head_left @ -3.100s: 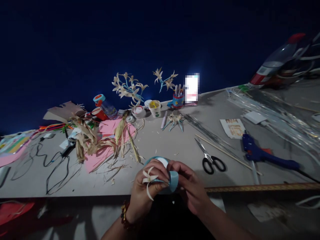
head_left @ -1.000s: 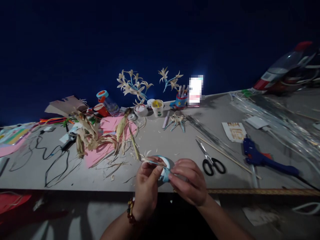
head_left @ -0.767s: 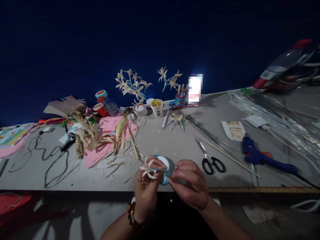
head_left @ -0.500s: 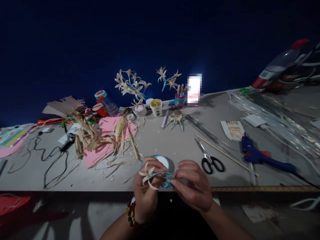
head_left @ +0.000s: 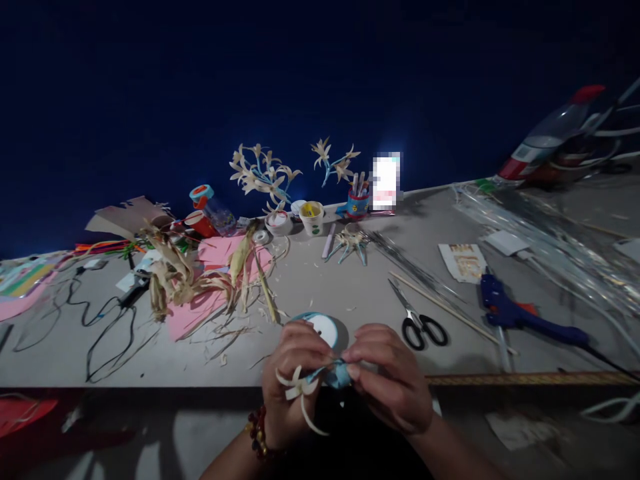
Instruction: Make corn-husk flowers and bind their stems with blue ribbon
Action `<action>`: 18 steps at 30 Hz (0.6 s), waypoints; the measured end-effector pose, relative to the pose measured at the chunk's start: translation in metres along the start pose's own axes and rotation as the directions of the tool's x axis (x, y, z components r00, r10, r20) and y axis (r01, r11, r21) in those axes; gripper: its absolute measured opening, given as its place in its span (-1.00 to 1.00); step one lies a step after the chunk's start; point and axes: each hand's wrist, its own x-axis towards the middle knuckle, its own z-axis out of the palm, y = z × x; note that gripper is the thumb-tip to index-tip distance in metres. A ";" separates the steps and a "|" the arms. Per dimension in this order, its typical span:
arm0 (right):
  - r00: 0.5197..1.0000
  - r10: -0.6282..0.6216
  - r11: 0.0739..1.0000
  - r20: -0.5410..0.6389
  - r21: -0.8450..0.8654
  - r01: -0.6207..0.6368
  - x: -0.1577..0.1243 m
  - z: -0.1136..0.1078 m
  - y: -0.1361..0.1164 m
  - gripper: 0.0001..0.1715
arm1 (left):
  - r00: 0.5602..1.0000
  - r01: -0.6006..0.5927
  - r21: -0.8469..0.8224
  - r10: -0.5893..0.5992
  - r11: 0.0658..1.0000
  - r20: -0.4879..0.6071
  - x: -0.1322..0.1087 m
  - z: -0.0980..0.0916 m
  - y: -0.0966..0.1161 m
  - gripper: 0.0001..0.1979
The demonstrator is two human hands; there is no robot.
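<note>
My left hand (head_left: 287,383) is closed round the stem of a pale husk flower (head_left: 299,387), whose narrow petals splay out below the fingers. Light blue tape (head_left: 339,375) lies bunched and wrapped between my two hands. Thumb and fingers of my right hand (head_left: 390,380) pinch that tape beside the stem. Just behind, on the table edge, rests a roll of blue tape with a white core (head_left: 325,329), partly covered by my left fingers. A beaded bracelet (head_left: 257,432) circles the left wrist.
Black-handled scissors (head_left: 415,323), a thin wooden stick (head_left: 450,310) and a blue glue gun (head_left: 530,320) lie to the right. Dried husks (head_left: 173,273) and pink paper (head_left: 187,317) spread over the left. Finished flower sprays (head_left: 263,173), a paper cup (head_left: 313,219) and a bottle (head_left: 545,137) stand at the back.
Both hands have come slightly lower and nearer, away from the tape roll, which shows more now. The flower has tilted downward, and the blue tape between the fingers looks more bunched.
</note>
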 end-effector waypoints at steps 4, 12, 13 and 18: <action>1.000 -0.001 1.000 -0.010 0.020 0.001 -0.003 -0.001 -0.001 -0.75 | 0.995 -0.072 0.026 0.070 0.997 0.065 -0.001 -0.007 -0.002 -0.72; 0.997 -0.078 0.997 0.015 0.029 0.077 -0.003 -0.004 0.001 -0.83 | 0.986 -0.154 0.046 0.150 0.987 0.079 0.010 -0.011 0.002 -0.68; 0.997 -0.078 0.997 0.021 0.025 0.077 -0.002 -0.005 0.002 -0.84 | 0.984 -0.159 0.040 0.155 0.987 0.087 0.010 -0.011 0.001 -0.66; 0.995 -0.092 0.995 0.022 0.032 0.092 -0.003 -0.007 0.003 -0.85 | 0.994 -0.031 -0.026 0.033 0.999 0.109 0.004 -0.015 -0.008 -0.78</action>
